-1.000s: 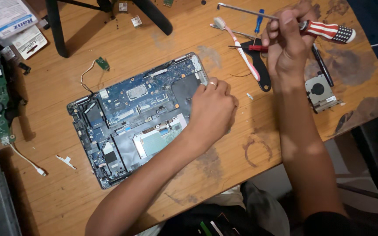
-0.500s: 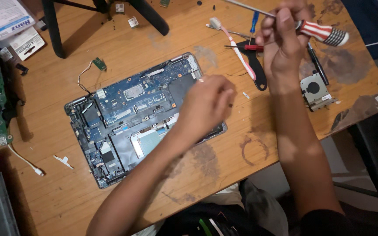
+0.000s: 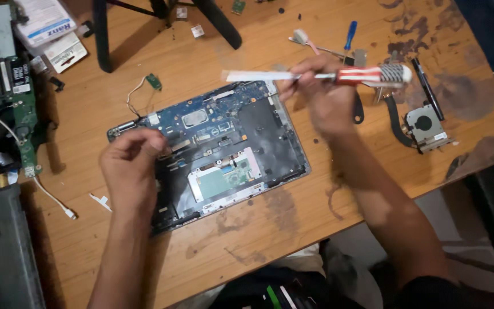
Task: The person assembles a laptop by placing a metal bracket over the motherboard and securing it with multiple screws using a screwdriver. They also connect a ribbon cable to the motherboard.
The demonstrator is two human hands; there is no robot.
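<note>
An opened laptop base (image 3: 270, 143) lies on the wooden table (image 3: 258, 240), its blue motherboard (image 3: 201, 123) and black inner frame exposed. My left hand (image 3: 132, 169) rests on the laptop's left part, fingers curled over the board; whether they pinch anything is hidden. My right hand (image 3: 327, 100) hovers over the laptop's far right corner. It grips a screwdriver (image 3: 373, 74) with a red-and-white striped handle, held level, its blurred shaft pointing left.
A cooling fan (image 3: 424, 126), black pen (image 3: 427, 86), blue-handled screwdriver (image 3: 350, 34) and toothbrush (image 3: 303, 38) lie at the right. A green circuit board (image 3: 21, 114) sits at the left edge, a small wired board (image 3: 154, 82) behind the laptop, black stand legs (image 3: 103, 40) beyond.
My left hand has shifted from the laptop's right side to its left side. My right hand has come down and left with the screwdriver, over the laptop's far right corner.
</note>
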